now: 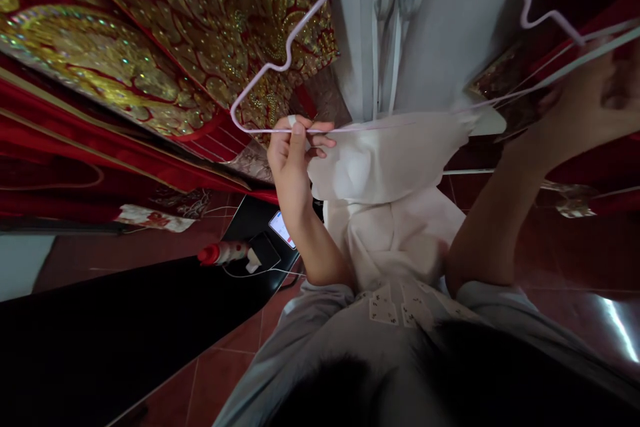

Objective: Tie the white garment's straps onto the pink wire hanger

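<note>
Gold-sequined red garments (pixel 165 67) are left of the thin lilac hanger (pixel 289 47); the black table (pixel 150 320) bears a red-capped bottle (pixel 230 253) left of a lit rectangular phone (pixel 283 228).

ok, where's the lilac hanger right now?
Upper part of the head view: the lilac hanger spans between the left hand, which pinches its bottom bar, and the right hand at far right.

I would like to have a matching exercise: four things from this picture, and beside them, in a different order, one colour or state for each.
Column one:
1. clothes hanger
2. smartphone
3. bottle
4. left hand

Column two:
A. red-capped
B. closed on a thin bar
C. pale lilac
D. lit up

Right pairs: 1-C, 2-D, 3-A, 4-B.
</note>
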Tool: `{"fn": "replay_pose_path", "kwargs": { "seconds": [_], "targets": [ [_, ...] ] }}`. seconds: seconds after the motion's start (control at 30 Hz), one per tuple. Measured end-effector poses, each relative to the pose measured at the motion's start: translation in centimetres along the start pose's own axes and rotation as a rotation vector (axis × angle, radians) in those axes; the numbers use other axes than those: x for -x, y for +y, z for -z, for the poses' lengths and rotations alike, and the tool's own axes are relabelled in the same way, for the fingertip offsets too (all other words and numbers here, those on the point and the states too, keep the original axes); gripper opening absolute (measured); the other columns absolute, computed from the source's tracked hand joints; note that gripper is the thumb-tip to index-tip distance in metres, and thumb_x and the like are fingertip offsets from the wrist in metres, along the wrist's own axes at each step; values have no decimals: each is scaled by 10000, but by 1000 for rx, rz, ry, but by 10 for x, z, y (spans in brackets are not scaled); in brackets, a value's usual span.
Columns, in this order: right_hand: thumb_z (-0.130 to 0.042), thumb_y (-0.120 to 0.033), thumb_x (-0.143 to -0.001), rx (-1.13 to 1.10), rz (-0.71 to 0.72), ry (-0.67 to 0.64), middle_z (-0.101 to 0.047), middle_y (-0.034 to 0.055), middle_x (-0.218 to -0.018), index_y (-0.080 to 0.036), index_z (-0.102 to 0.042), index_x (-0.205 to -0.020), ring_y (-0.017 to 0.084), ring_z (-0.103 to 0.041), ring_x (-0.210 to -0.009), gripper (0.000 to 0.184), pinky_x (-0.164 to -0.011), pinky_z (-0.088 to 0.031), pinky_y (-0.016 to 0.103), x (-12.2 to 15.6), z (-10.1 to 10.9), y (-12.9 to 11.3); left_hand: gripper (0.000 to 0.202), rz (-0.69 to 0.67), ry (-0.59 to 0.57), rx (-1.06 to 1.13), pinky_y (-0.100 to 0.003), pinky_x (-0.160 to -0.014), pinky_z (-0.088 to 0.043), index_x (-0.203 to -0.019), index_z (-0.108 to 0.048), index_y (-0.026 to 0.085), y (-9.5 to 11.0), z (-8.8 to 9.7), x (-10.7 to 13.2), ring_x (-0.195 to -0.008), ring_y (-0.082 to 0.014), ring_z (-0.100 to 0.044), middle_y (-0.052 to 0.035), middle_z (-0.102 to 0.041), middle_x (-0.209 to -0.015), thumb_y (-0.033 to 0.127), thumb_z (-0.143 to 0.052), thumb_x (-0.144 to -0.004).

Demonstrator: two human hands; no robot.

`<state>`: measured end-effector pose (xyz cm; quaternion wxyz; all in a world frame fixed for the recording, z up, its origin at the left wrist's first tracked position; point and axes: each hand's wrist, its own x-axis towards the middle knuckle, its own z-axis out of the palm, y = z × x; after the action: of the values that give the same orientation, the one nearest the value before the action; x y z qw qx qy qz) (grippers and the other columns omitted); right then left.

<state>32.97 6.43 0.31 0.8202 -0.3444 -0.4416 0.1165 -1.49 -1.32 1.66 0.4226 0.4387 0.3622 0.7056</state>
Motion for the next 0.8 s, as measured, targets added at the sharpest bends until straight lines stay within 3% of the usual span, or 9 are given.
{"fn": "replay_pose_path", "kwargs": {
  "seconds": [0.1,0.2,0.27,0.33,0.43,0.5,0.63,0.7,0.8],
  "targets": [
    [-862,-601,-759,-1,383,188,-768,-110,-787,-424,-864,-1091,-45,-473,-467,376,-418,-310,80,21,-21,-7,258,-4,8,-3,-235,-580,-538,-947,-671,214,0,0,1,-687,-150,-749,-41,-807,-889,446,-747,-1029],
    [-842,-516,-868,68,353,19,-844,-81,-1050,-407,-850,-1161,76,-778,-826,312,-739,-611,176,42,-39,-26,254,-5,32,-34,-246,-594,-548,-944,-666,215,0,-1,1,-684,-155,-748,-32,-798,-879,442,-737,-1034],
    [-840,-422,-910,91,295,-76,-809,-72,-1284,-407,-819,-1252,189,-781,-1191,342,-1092,-609,335,53,-43,-37,266,-17,32,-28,-251,-601,-548,-942,-664,217,-1,0,1,-683,-158,-744,-30,-795,-878,457,-745,-1026],
    [-837,-417,-915,50,292,-84,-765,-84,-1382,-426,-793,-1302,238,-708,-1367,389,-1211,-545,402,58,-41,-40,284,-19,23,-16,-252,-596,-537,-948,-663,218,-2,0,1,-670,-155,-730,-29,-794,-880,478,-759,-1010],
    [-844,-436,-902,-35,317,46,-752,-88,-1389,-451,-788,-1294,232,-645,-1451,396,-911,-645,282,58,-33,-31,307,4,30,-39,-248,-597,-528,-957,-653,218,-2,0,1,-665,-148,-717,-29,-789,-879,501,-761,-1005],
    [-798,-382,-939,-52,309,137,-733,-89,-1405,-461,-779,-1288,207,-631,-1465,358,-589,-537,171,56,-29,-21,314,14,37,-57,-245,-601,-529,-949,-643,218,-2,-1,2,-665,-145,-714,-27,-785,-875,505,-754,-1011],
    [-540,-262,-1049,-27,294,206,-831,-44,-1112,-403,-828,-1183,66,-713,-669,348,-390,-198,176,59,-30,-23,271,0,14,-6,-239,-608,-517,-947,-654,211,-2,-6,5,-643,-134,-692,-28,-792,-880,455,-745,-1024],
    [-573,-251,-1034,24,189,73,-831,-27,-929,-360,-857,-1114,32,-485,-447,315,-405,-201,214,65,-34,-38,235,-4,3,30,-238,-615,-510,-957,-665,206,-1,-7,6,-629,-126,-673,-29,-793,-888,416,-736,-1031],
    [-729,-261,-963,84,-27,-271,-842,1,-965,-331,-866,-1095,64,-511,-493,203,-454,-340,250,78,-41,-63,222,6,14,40,-242,-612,-505,-958,-670,203,0,-8,6,-598,-117,-634,-28,-784,-884,404,-729,-1033]
  ]
}}
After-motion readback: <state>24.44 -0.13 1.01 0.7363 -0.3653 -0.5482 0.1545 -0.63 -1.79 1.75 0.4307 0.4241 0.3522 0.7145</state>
